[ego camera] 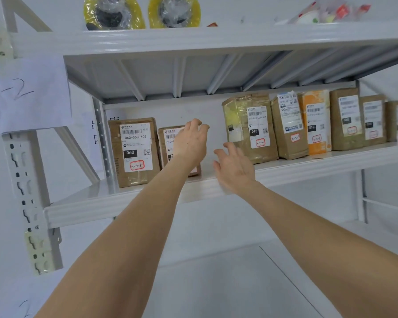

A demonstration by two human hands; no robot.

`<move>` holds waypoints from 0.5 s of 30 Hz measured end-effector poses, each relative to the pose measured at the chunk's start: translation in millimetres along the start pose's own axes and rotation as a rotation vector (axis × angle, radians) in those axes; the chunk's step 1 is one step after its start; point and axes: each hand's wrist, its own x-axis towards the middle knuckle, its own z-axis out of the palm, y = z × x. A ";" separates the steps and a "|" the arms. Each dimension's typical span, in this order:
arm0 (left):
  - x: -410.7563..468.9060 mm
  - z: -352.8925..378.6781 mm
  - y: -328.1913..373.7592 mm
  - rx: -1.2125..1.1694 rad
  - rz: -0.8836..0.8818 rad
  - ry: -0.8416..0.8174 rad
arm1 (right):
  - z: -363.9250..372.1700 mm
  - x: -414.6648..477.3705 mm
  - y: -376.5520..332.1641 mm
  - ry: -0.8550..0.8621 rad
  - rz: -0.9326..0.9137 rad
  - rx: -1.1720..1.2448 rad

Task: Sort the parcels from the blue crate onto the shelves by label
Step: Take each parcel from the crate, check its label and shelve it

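Note:
A small brown parcel [167,143] with a white label stands on the middle shelf [124,203], second from the left. My left hand [190,141] covers its right half, with the fingers curled over its top edge. My right hand [233,167] hovers just right of it above the shelf's front lip, fingers spread and holding nothing. Left of the small parcel stands a taller brown parcel [135,152] marked 060. The blue crate is out of view.
Further right on the same shelf stands a row of several parcels, starting with a taped brown one [248,128] marked 010 and including an orange one [316,122]. Two yellow tape rolls [114,13] lie on the top shelf. A paper sign [25,92] hangs on the left upright.

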 end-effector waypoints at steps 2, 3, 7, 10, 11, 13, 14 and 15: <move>4.8 5.9 25.2 -0.033 0.036 -0.013 | -5.4 -6.9 22.2 0.022 0.058 -0.035; 7.3 9.5 40.1 -0.050 0.056 -0.022 | -8.6 -11.8 35.1 0.032 0.089 -0.050; 8.8 24.4 112.3 -0.141 0.158 -0.052 | -25.0 -43.7 97.0 0.004 0.228 -0.095; 1.6 35.4 175.9 -0.204 0.242 -0.092 | -38.0 -78.2 150.8 -0.029 0.315 -0.155; -1.9 38.9 198.8 -0.226 0.265 -0.113 | -42.6 -91.3 169.6 -0.038 0.345 -0.173; -10.4 45.9 246.8 -0.279 0.309 -0.163 | -52.1 -119.7 207.9 -0.062 0.403 -0.205; -15.4 49.7 273.0 -0.307 0.332 -0.196 | -57.5 -135.5 228.3 -0.077 0.433 -0.220; -20.9 53.2 300.4 -0.331 0.353 -0.231 | -63.0 -152.1 249.6 -0.094 0.462 -0.233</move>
